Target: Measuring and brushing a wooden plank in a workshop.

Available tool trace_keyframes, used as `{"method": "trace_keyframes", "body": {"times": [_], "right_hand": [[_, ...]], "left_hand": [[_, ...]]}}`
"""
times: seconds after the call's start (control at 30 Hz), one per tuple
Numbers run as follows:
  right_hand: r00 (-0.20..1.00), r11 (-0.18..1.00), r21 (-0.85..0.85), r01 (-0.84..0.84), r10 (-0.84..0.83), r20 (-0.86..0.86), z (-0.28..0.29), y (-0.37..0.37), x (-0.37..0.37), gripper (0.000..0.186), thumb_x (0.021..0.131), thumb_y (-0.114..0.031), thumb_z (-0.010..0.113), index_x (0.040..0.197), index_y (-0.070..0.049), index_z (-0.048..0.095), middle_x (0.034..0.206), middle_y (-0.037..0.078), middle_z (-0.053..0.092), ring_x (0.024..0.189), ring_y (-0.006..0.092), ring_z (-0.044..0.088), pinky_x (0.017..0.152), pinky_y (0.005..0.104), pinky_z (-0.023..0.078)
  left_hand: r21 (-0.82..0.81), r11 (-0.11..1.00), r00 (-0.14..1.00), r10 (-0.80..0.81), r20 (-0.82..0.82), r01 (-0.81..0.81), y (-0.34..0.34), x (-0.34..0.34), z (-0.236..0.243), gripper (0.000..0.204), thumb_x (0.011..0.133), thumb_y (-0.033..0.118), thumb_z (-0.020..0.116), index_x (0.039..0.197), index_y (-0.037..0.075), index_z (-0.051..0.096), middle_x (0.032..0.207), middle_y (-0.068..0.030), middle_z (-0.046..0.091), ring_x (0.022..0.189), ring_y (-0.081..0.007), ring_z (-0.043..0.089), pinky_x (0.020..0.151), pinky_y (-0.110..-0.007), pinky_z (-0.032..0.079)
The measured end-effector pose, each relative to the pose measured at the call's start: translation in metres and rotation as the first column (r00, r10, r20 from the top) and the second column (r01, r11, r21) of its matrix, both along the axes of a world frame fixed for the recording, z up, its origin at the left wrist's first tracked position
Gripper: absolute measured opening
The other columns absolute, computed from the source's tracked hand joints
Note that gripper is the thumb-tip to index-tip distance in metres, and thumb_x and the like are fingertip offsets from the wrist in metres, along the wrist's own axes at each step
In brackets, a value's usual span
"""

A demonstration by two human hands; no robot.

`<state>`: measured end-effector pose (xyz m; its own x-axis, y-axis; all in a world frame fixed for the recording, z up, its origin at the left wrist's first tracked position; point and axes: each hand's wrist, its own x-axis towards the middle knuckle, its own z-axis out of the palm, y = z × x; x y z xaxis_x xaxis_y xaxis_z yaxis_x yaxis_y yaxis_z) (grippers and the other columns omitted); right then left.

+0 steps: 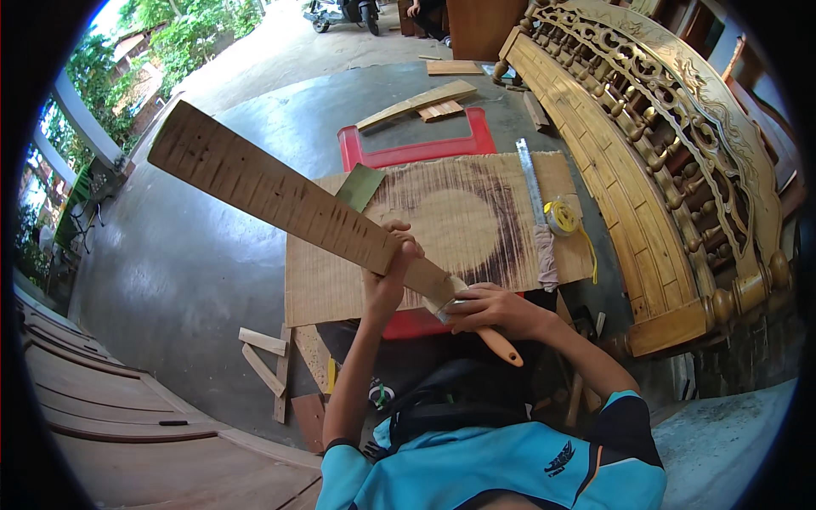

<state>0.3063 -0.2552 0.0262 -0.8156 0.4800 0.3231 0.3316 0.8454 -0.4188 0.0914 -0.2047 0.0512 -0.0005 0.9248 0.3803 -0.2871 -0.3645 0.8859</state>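
Note:
My left hand (388, 274) is closed around a long wooden board (263, 189) with dark cross marks. The board slants from the far left down toward my body, raised over a brown cardboard sheet (319, 293). In my right hand (500, 308) is a paintbrush (499, 346), its orange handle pointing toward me. The pale bristles lie against the board's near end, partly hidden by my fingers. A green sheet (362, 187), perhaps sandpaper, lies on the cardboard behind the board.
A red plastic stool (408, 155) supports the cardboard. At its right lie a metal strip (531, 174) with a cloth-wrapped end and a yellow tape measure (561, 218). A carved wooden bench (595, 161) stands at the right. Wood offcuts (263, 365) litter the floor at the left.

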Motion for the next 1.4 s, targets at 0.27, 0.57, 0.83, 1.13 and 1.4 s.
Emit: {"method": "trace_keyframes", "body": {"times": [0.27, 0.57, 0.83, 1.13, 1.4], "right_hand": [[0.91, 0.723, -0.691, 0.005, -0.29, -0.296, 0.005, 0.026, -0.033, 0.023, 0.083, -0.012, 0.068, 0.105, -0.004, 0.065, 0.102, 0.009, 0.068, 0.092, 0.0183, 0.065, 0.08, 0.0303, 0.052], [0.499, 0.563, 0.078, 0.823, -0.649, -0.574, 0.033, 0.156, -0.017, 0.019, 0.081, -0.008, 0.063, 0.1, -0.012, 0.063, 0.096, 0.006, 0.069, 0.079, 0.028, 0.067, 0.063, 0.0374, 0.053], [0.762, 0.759, 0.116, 0.641, -0.611, -0.215, -0.006, 0.107, -0.115, 0.018, 0.081, -0.005, 0.065, 0.099, -0.01, 0.064, 0.1, 0.01, 0.069, 0.075, 0.022, 0.069, 0.066, 0.0336, 0.056], [0.526, 0.614, -0.67, 0.417, -0.764, -0.374, 0.029, 0.198, -0.08, 0.02, 0.082, -0.016, 0.063, 0.099, -0.005, 0.068, 0.087, 0.006, 0.07, 0.071, 0.0175, 0.066, 0.062, 0.0305, 0.053], [0.953, 0.946, -0.322, -0.046, -0.055, -0.297, 0.007, 0.083, -0.2, 0.02, 0.077, 0.0, 0.061, 0.094, -0.01, 0.066, 0.091, 0.012, 0.068, 0.086, 0.0285, 0.066, 0.077, 0.0361, 0.05]], "left_hand": [[-0.1, 0.873, 0.589, 0.234, -0.773, -0.478, 0.031, -0.089, 0.034, 0.028, 0.078, 0.021, 0.07, 0.085, -0.005, 0.058, 0.081, -0.0157, 0.06, 0.07, -0.022, 0.06, 0.065, -0.037, 0.047], [0.086, 0.905, -0.006, 0.092, -0.996, -0.416, 0.13, -0.07, -0.008, 0.055, 0.074, 0.034, 0.073, 0.104, -0.008, 0.054, 0.107, -0.0231, 0.058, 0.102, -0.0338, 0.057, 0.087, -0.041, 0.047], [-0.06, 0.892, 0.215, 0.042, -0.976, -0.448, 0.131, -0.108, -0.02, 0.059, 0.069, 0.038, 0.077, 0.101, -0.007, 0.058, 0.101, -0.0229, 0.06, 0.095, -0.0323, 0.06, 0.08, -0.04, 0.049], [-0.125, 0.738, 0.448, 0.257, -0.856, -0.663, -0.027, -0.289, -0.016, 0.043, 0.069, 0.028, 0.079, 0.086, -0.002, 0.054, 0.077, -0.0105, 0.06, 0.066, -0.022, 0.06, 0.061, -0.034, 0.046], [-0.538, 0.777, 0.946, 0.269, -0.183, -0.325, -0.066, -0.273, -0.076, 0.037, 0.075, 0.017, 0.07, 0.101, -0.003, 0.054, 0.091, -0.0102, 0.06, 0.081, -0.0192, 0.062, 0.067, -0.03, 0.052]]}}
